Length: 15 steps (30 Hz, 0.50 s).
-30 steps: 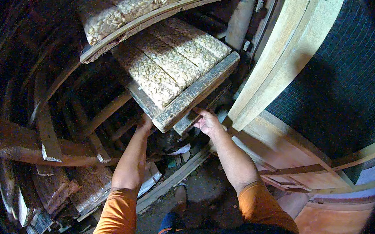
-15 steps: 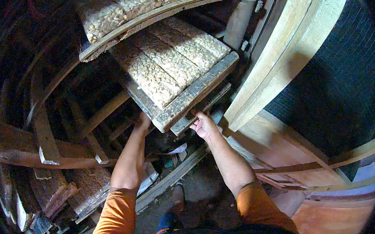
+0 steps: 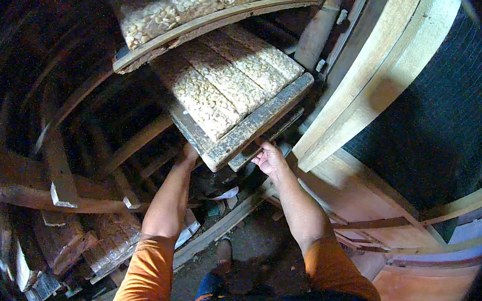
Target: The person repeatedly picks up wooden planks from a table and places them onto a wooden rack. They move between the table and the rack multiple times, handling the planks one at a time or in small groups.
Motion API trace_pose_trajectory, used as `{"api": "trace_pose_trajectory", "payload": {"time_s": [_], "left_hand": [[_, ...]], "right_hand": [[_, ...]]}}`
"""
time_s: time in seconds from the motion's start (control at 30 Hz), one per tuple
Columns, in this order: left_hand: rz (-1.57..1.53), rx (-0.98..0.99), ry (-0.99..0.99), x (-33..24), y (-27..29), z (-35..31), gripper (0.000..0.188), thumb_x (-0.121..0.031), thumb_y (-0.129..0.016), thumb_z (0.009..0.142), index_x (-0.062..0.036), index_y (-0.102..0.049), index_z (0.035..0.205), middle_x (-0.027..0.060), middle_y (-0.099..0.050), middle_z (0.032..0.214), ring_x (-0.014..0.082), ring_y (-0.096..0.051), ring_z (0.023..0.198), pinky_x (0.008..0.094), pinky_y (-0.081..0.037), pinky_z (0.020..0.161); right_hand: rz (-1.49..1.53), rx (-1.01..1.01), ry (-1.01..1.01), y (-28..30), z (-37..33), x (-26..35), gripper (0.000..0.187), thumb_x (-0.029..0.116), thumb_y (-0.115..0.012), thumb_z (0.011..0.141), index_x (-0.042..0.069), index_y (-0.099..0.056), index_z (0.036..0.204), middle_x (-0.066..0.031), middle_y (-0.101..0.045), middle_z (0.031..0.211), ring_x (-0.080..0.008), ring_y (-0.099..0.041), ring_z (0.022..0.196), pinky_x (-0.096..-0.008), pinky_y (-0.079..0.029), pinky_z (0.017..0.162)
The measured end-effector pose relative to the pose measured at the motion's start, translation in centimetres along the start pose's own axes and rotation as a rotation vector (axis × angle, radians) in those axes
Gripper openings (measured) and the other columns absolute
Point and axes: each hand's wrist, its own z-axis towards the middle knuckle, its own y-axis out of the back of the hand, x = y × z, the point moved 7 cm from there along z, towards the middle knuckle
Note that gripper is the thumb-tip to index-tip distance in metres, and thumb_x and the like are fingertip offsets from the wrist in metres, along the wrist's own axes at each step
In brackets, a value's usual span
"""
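A worn wooden tray (image 3: 266, 123) juts out from a dark rack, bearing several long slabs of pale, whole-bean tempeh (image 3: 232, 86) side by side. My left hand (image 3: 191, 153) grips the tray from underneath at its near left side; its fingers are out of sight below the wood. Under the front rail, my right hand (image 3: 270, 159) is closed around the lower wooden edge, thumb side up, with its fingertips partly hidden. Both arms reach forward, and the tray lies tilted across the view.
Above the tray, another shelf board (image 3: 224, 20) carries more tempeh slabs (image 3: 173, 12). Bare rack beams (image 3: 133, 141) stick out at left. A pale wooden post (image 3: 368, 75) and a dark mesh panel (image 3: 433, 110) stand close on the right. Planks (image 3: 106, 247) lie low at left.
The whole view has shifted slightly, with the rack and tray now a little farther right. Both hands keep their places under the tray.
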Motion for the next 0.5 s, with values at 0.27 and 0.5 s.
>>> {"api": "trace_pose_trajectory", "payload": {"time_s": [0.27,0.5], "left_hand": [[0.007,0.004,-0.001,-0.82,-0.3,-0.05,0.065,-0.049,-0.032,0.103,-0.0021,-0.039,0.147,0.016,-0.036,0.154,0.0302,-0.03,0.144,0.038,-0.026,0.116],[0.014,0.008,-0.002,-0.94,-0.41,-0.05,0.065,-0.049,-0.031,0.103,-0.0017,-0.039,0.147,0.0166,-0.035,0.155,0.0306,-0.028,0.145,0.0377,-0.024,0.117]], "right_hand": [[0.066,0.038,0.064,-0.39,-1.03,-0.03,0.035,0.018,-0.069,0.087,0.017,-0.059,0.121,-0.0019,-0.067,0.118,-0.0264,-0.064,0.108,-0.06,-0.047,0.095],[0.024,0.062,0.047,-0.37,-0.86,0.38,0.036,0.018,-0.072,0.084,0.016,-0.062,0.118,-0.0036,-0.069,0.116,-0.0273,-0.065,0.107,-0.0595,-0.046,0.096]]}}
